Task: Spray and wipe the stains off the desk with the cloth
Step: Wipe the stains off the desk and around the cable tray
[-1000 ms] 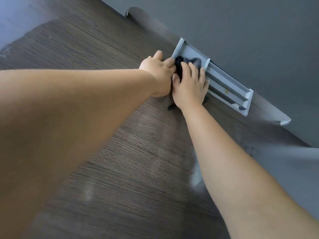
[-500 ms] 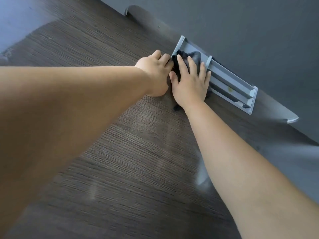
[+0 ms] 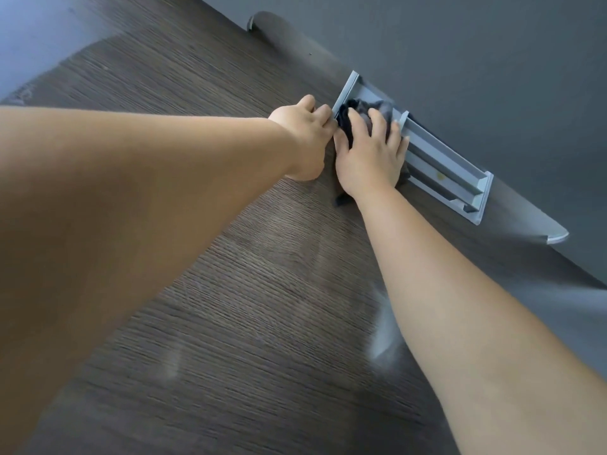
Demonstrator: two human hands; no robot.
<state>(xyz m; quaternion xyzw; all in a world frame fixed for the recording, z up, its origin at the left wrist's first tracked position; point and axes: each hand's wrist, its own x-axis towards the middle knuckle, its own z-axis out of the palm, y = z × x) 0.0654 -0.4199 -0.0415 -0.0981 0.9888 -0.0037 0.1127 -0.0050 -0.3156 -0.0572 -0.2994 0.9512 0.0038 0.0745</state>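
Note:
A dark cloth (image 3: 381, 108) lies bunched in the left compartment of a grey recessed tray (image 3: 453, 172) at the back edge of the dark wood desk (image 3: 262, 290). My right hand (image 3: 371, 156) lies flat on the cloth with spread fingers and presses it into the compartment; a cloth corner sticks out under the wrist. My left hand (image 3: 302, 139) sits just left of it, its fingers curled at the tray's raised left rim. A small yellowish spot (image 3: 440, 175) shows in the tray's right channel. No spray bottle is in view.
A dark grey wall (image 3: 460, 60) runs right behind the desk. Pale streaks (image 3: 381, 343) shine on the wood beneath my right forearm. Rounded grey brackets (image 3: 558, 238) stick out where desk and wall meet.
My right hand has slid the cloth a little deeper into the tray's left compartment. My left hand has stayed at the rim.

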